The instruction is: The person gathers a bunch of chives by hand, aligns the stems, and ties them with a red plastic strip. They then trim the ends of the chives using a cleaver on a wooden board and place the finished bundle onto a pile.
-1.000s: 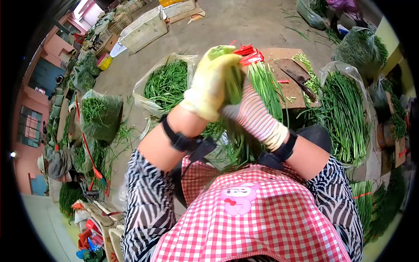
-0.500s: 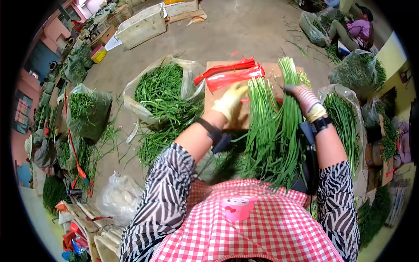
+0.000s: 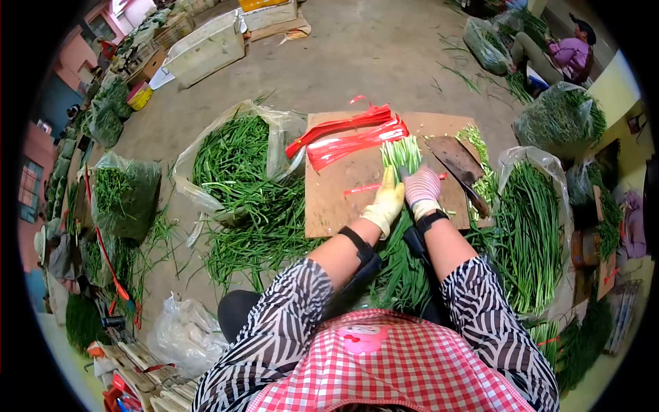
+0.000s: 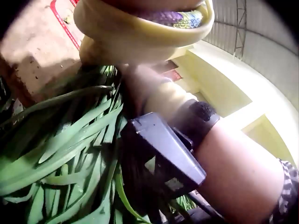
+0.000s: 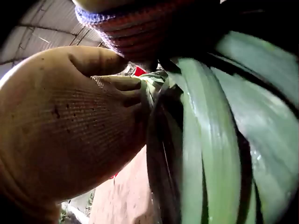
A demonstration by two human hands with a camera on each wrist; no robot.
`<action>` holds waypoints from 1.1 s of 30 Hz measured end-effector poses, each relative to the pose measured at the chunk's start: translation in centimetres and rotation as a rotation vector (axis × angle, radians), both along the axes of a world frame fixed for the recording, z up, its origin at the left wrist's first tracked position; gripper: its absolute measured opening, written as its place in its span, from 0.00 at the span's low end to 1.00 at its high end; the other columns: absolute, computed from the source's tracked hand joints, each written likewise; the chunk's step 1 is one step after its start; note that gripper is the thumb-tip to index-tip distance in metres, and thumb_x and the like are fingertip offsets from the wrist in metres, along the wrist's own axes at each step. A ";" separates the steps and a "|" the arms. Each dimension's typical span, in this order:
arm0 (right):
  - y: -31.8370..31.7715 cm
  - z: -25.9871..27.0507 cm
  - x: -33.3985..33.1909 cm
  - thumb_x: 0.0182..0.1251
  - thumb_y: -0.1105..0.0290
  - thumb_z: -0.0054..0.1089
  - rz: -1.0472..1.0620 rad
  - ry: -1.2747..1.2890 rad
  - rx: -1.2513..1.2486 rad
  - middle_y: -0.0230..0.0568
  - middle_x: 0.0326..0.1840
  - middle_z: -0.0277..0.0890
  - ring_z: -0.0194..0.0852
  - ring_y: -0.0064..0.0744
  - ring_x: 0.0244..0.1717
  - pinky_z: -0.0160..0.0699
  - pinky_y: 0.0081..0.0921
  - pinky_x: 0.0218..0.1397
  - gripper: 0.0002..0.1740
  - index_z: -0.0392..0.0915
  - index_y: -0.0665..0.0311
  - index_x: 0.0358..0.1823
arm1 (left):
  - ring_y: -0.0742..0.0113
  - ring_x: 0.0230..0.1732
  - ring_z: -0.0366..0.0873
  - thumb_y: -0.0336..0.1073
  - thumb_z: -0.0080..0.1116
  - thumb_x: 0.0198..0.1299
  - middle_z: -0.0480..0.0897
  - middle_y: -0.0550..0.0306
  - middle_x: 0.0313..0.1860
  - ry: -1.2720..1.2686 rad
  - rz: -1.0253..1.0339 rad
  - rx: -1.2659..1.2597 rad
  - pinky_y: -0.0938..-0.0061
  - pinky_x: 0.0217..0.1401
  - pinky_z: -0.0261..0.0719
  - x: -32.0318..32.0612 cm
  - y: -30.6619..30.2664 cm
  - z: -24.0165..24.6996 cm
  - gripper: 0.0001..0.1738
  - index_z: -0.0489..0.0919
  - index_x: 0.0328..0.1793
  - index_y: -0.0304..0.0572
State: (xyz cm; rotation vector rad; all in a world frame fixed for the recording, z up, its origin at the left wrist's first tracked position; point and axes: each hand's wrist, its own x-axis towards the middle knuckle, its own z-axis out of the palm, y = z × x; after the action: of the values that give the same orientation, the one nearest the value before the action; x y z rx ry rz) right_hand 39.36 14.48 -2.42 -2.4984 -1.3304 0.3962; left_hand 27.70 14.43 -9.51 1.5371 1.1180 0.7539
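Note:
Both gloved hands hold a bunch of long green leaves with pale stems over a brown board. The left hand, in a yellow glove, grips its left side; the right hand, in a striped glove, grips its right side. In the right wrist view the left hand has its fingers at the stems, beside broad leaves. Leaves also hang below the left cuff in the left wrist view. Red strips lie behind the bunch, and a dark blade lies to its right.
Cut pale pieces lie by the blade. An open plastic bag of greens stands left of the board and another pile of long greens lies right. A white crate and a seated person are farther back.
The right hand has brought its bunch leftward and down, joining the stems that lay on the board. The left hand has moved from the red strips to the bunch. The blade is uncovered again.

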 end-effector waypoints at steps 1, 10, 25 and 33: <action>0.2 -0.1 0.2 0.63 0.41 0.69 0.012 -0.001 -0.010 0.65 0.57 0.84 0.85 0.60 0.58 0.84 0.48 0.63 0.50 0.67 0.72 0.76 | 0.43 0.86 0.58 0.43 0.52 0.76 0.59 0.30 0.86 -0.070 -0.034 -0.098 0.65 0.83 0.61 -1.1 -0.4 2.5 0.43 0.48 0.90 0.36; -0.5 1.3 4.2 0.69 0.27 0.52 0.119 0.073 -0.149 0.63 0.58 0.85 0.85 0.57 0.61 0.81 0.46 0.67 0.51 0.76 0.72 0.69 | 0.50 0.67 0.81 0.34 0.51 0.76 0.82 0.42 0.70 -0.002 0.170 0.216 0.63 0.67 0.78 -8.1 0.6 -1.0 0.24 0.74 0.76 0.41; -0.4 -3.1 12.2 0.73 0.67 0.58 0.368 0.108 0.002 0.64 0.57 0.84 0.82 0.61 0.61 0.81 0.45 0.67 0.17 0.87 0.65 0.56 | 0.34 0.52 0.86 0.46 0.62 0.67 0.88 0.34 0.46 0.838 0.105 0.262 0.47 0.59 0.82 -13.2 2.1 4.2 0.16 0.84 0.48 0.40; -2.1 -0.5 11.8 0.69 0.61 0.64 0.229 0.043 -0.037 0.58 0.60 0.84 0.83 0.56 0.62 0.81 0.45 0.67 0.22 0.84 0.59 0.62 | 0.37 0.51 0.87 0.47 0.63 0.67 0.88 0.35 0.45 0.867 0.092 0.253 0.52 0.57 0.83 -13.6 4.1 3.8 0.18 0.85 0.47 0.39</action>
State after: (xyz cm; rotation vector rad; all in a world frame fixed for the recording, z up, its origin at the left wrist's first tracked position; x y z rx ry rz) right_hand 51.17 12.35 -2.91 -2.3581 -1.6106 0.5249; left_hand 14.12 18.53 -5.68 2.1223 1.7737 0.2667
